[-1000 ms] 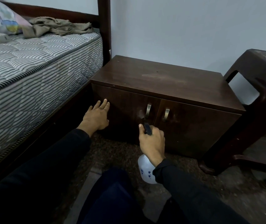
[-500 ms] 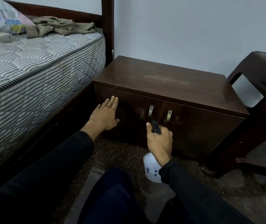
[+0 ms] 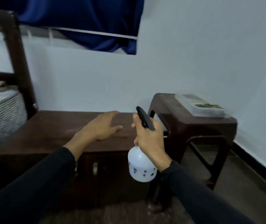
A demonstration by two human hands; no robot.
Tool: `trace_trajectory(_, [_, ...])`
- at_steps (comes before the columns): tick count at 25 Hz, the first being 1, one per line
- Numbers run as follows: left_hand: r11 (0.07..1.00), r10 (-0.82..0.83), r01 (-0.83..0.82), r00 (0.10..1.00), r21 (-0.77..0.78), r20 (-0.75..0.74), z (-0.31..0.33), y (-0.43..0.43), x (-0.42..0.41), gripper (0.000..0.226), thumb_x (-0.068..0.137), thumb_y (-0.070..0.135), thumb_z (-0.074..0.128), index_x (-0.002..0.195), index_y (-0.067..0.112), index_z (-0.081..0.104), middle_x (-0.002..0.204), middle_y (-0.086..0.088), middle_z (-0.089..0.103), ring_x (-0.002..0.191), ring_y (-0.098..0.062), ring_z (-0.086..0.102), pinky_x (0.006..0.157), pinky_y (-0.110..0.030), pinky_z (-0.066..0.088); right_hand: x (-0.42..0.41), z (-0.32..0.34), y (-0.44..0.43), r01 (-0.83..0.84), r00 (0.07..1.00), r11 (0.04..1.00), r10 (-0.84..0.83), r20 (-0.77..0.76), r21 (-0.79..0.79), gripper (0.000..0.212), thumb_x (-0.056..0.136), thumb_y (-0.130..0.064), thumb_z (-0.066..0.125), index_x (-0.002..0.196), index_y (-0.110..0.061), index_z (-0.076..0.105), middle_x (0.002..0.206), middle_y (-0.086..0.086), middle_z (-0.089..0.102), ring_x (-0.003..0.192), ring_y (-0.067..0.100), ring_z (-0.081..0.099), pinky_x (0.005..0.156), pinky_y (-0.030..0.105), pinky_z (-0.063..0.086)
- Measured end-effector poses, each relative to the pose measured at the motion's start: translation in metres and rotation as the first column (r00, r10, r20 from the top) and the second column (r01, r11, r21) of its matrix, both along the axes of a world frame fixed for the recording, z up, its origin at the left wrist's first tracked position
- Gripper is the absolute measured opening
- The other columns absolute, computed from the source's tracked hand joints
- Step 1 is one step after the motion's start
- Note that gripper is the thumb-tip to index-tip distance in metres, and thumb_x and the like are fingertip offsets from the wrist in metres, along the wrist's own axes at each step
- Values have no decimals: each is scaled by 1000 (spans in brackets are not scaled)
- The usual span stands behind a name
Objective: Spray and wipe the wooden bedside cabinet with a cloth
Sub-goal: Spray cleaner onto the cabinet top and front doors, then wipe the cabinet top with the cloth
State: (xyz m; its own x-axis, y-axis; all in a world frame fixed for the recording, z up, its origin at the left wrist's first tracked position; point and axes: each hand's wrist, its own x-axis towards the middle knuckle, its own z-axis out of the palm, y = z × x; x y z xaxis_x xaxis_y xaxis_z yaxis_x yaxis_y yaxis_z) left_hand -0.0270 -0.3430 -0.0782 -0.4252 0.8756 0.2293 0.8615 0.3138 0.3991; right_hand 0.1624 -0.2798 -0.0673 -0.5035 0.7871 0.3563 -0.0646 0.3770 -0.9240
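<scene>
From the head view we see our right hand (image 3: 150, 136) gripping a white, blue-flowered spray bottle (image 3: 141, 167) by its black trigger at the dark wooden bedside cabinet's (image 3: 48, 135) right edge, our empty left hand (image 3: 102, 126) spread flat above its top.

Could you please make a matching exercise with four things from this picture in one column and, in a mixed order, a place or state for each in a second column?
Column A
1. spray bottle
2. left hand
3. curtain
4. tray

Column B
a. on the dark stool
b. open, over the cabinet top
c. held in the right hand
d. hanging at the window, dark blue

Pairs: 1-c, 2-b, 3-d, 4-a
</scene>
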Motion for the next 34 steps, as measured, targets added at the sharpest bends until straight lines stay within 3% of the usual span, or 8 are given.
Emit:
trace_trajectory(5, [979,-203,202,979,16,30,64,171,-4,69,89,59,55,149,35,33,154,6,43,137,-18,44,108,-46,42,-28,100,135,166,984,978,-155,-89,130,56,99,-39,62,84,14,57,79,36,59,55,49,51,51,47,49])
trace_trajectory(13, [943,-327,329,944,-52,49,155,328,-15,69,93,57,51,152,26,32,159,1,35,143,-21,35,112,-41,34,-49,191,297,372,926,926,-366,-92,59,41,102,-37,60,91,2,69,89,22,70,50,23,57,47,31,53])
trace_trajectory(18, [888,-422,418,906,-192,21,158,378,5,54,92,54,55,139,26,51,144,1,54,127,-22,52,103,-43,46,-18,180,386,531,847,841,-524,-88,101,43,102,-40,59,95,2,68,96,32,65,62,32,70,56,21,56])
trace_trajectory(23, [834,-499,485,867,-263,15,137,406,34,54,92,57,53,136,26,55,144,0,54,128,-22,52,105,-44,44,6,135,440,547,837,837,-546,-46,31,47,102,-38,59,99,8,64,100,38,59,67,33,59,61,18,56])
trace_trajectory(27, [748,-587,552,809,-369,21,120,421,74,55,88,66,50,127,29,63,131,-1,63,124,-26,53,104,-44,41,25,122,453,572,813,819,-572,105,30,31,101,-40,60,93,-11,59,87,18,60,78,28,63,70,23,51])
trace_trajectory(30, [686,-627,560,779,-464,12,111,429,105,68,81,72,54,127,23,63,131,-3,60,125,-27,47,108,-44,30,47,122,444,463,515,842,-510,689,277,46,98,-43,63,128,-10,48,121,14,56,110,33,58,87,38,45])
trace_trajectory(32, [657,-647,550,762,-517,-12,102,429,121,57,82,61,62,123,20,63,126,-4,58,122,-27,45,106,-44,28,62,119,425,407,218,846,-455,863,343,56,98,-45,61,130,-3,46,131,18,53,117,37,57,88,38,45])
trace_trajectory(34, [687,-632,563,775,-458,5,95,429,129,34,86,39,66,114,18,64,118,-6,59,115,-28,50,103,-43,33,73,122,406,259,88,929,-296,951,265,39,100,-40,57,120,-7,55,127,14,61,116,34,59,89,36,44])
